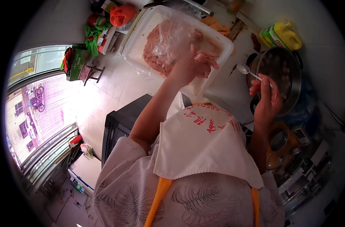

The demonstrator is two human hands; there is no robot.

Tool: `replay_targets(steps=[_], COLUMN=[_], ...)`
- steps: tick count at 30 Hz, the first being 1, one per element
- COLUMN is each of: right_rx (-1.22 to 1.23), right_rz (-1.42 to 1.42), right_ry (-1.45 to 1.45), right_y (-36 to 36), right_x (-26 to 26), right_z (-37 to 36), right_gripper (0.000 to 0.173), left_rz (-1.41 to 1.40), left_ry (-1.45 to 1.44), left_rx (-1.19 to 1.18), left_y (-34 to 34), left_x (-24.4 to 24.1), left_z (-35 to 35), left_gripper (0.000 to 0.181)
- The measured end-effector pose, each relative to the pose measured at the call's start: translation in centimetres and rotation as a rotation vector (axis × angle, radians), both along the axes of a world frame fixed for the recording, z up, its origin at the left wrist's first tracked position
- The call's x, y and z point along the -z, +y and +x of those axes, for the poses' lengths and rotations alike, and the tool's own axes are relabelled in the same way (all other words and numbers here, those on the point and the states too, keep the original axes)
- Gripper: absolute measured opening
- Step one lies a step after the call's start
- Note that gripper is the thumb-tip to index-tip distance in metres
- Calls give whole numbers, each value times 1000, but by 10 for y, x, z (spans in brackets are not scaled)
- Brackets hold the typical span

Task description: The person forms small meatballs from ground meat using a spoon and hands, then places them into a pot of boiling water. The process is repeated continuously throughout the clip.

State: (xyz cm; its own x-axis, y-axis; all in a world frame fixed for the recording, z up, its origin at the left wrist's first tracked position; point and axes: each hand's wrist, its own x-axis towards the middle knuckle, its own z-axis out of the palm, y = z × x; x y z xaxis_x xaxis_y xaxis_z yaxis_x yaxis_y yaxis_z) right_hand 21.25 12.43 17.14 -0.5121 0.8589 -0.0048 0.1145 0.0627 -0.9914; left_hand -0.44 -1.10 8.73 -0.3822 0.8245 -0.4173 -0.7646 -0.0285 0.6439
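A white plastic tub (223,42) holds a mass of raw minced meat (154,51), partly covered by crumpled clear plastic film (164,46). Over the tub's near right part is my left hand (199,63), its fingers spread and bits of meat stuck on them; whether it grips any meat is unclear. My right hand (266,99) holds a metal spoon (243,69) by its handle, bowl pointing up and left. The spoon is beside the rim of a metal pot (298,73) with dark liquid and several pale round pieces in it.
A yellow jug (287,35) stands behind the pot. An orange cloth (216,25) lies behind the tub, near a metal tube (200,8). Red (122,15) and green (91,39) plastic bags are at the upper left. A dark cabinet (124,122) stands left of my body.
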Motion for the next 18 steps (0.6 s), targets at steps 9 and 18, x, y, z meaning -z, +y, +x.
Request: replay_targets(steps=[9,18], right_rx=[-20,-113], right_rz=[0,-97], right_ry=[-8,53], right_y=[-6,-17], right_x=[0,-27], right_z=[-1,-25], right_gripper=[22,22], left_rz=[45,-97], left_ry=[-194,681], left_rx=[34,-33], left_y=[2,6], left_x=[18,11], left_z=[-10,29], left_gripper=[36,35])
